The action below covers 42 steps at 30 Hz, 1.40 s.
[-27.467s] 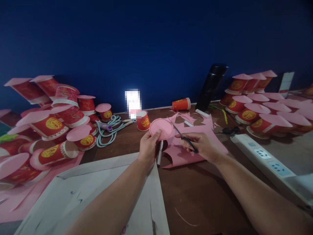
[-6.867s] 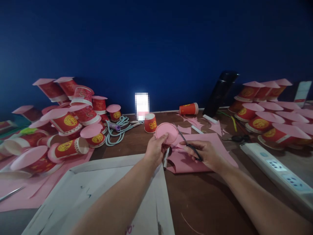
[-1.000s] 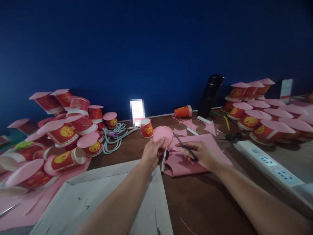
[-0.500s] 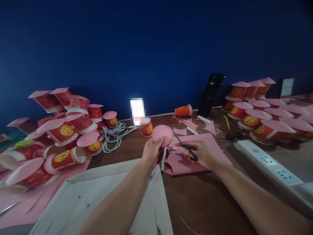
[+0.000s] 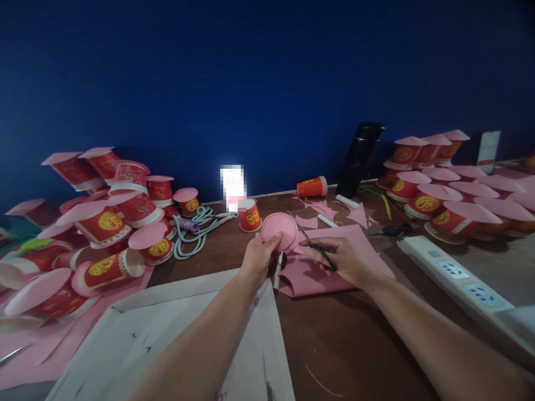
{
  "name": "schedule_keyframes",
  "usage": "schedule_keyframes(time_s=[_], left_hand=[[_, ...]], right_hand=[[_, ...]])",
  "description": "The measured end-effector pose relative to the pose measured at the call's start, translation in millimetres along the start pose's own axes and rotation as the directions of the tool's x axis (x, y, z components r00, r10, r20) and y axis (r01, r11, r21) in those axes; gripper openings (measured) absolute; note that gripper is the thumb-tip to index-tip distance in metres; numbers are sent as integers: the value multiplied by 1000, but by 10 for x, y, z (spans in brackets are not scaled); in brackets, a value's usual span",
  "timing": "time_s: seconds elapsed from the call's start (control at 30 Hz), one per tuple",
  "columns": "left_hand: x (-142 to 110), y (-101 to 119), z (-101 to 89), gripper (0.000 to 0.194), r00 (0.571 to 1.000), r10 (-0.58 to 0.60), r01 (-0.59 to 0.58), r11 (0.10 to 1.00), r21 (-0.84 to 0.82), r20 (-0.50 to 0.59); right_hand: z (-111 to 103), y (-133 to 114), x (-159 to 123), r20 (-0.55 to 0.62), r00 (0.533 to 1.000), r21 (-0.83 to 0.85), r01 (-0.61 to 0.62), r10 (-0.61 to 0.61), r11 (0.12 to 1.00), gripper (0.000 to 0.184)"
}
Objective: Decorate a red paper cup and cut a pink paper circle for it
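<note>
Between the thumb and fingers of my left hand (image 5: 258,259) is a round pink paper disc (image 5: 282,224), its face turned toward me, with a ring line just inside its edge. My right hand (image 5: 340,260) is closed around dark-handled scissors (image 5: 321,252). Their blades point up and left, close to the disc's right edge; whether they touch it I cannot tell. Under my right hand lies a pink paper sheet (image 5: 359,250) with a curled corner. A white marker (image 5: 277,273) with a dark end rests just below the disc. Behind my left hand stands a red paper cup (image 5: 251,216).
Red cups with pink paper tops (image 5: 102,223) are piled at left; more cups (image 5: 432,200) stand at right. A black flask (image 5: 360,159), a power strip (image 5: 455,284), pink scraps (image 5: 320,209), a pale blue cable (image 5: 190,245) and a white board (image 5: 175,323) surround the hands.
The view has shifted slightly, so the surroundings sit a little further left and up. The disc sits slightly further right in view, and the scissors' blades look a little further apart from its edge.
</note>
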<state>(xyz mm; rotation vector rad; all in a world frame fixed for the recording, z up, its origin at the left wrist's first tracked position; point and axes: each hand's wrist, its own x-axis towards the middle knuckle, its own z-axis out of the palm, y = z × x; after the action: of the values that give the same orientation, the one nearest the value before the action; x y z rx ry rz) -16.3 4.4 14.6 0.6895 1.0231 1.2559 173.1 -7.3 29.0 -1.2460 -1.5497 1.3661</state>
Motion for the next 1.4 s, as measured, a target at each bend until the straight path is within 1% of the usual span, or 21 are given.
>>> schedule_keyframes(time_s=[0.1,0.27,0.4,0.53,0.8,0.93,1.07,1.27,1.4], left_hand=[[-7,5,-2,43,999,12,-12,1000,6,46],[-24,24,1,40,998,21,-21,1000,-7,53],[-27,34,5,40,998,31,-30,999,-29,51],[-20,34,5,38,999,39,-38,999,-25,34],[-62,71,42,38,999,39,-40,998,-46,-19],[-83,86,54,39,1000,31,-31,998,-52,-6],[-96,93,54,40,999,28,-29,998,-55,-20],[-90,96,51,40,996,46,-50,997,-61,-73],[-79,99,52,42,996,58,-63,995,-73,-75]], right_hand=[[5,-20,-5,-8,1000,6,-4,4,1000,54],[10,-24,-9,-20,1000,-1,0,0,1000,54],[5,-19,-7,-5,1000,15,2,-2,1000,54],[1,-24,-5,-5,1000,14,9,-9,1000,51],[0,-19,-3,-8,1000,-18,15,-15,1000,51],[1,-22,0,-7,1000,-46,25,-25,999,49],[-1,-16,1,-3,999,-62,33,-33,998,49],[9,-16,5,-4,999,-51,48,-49,998,49],[12,-29,1,8,1000,-71,31,-30,997,49]])
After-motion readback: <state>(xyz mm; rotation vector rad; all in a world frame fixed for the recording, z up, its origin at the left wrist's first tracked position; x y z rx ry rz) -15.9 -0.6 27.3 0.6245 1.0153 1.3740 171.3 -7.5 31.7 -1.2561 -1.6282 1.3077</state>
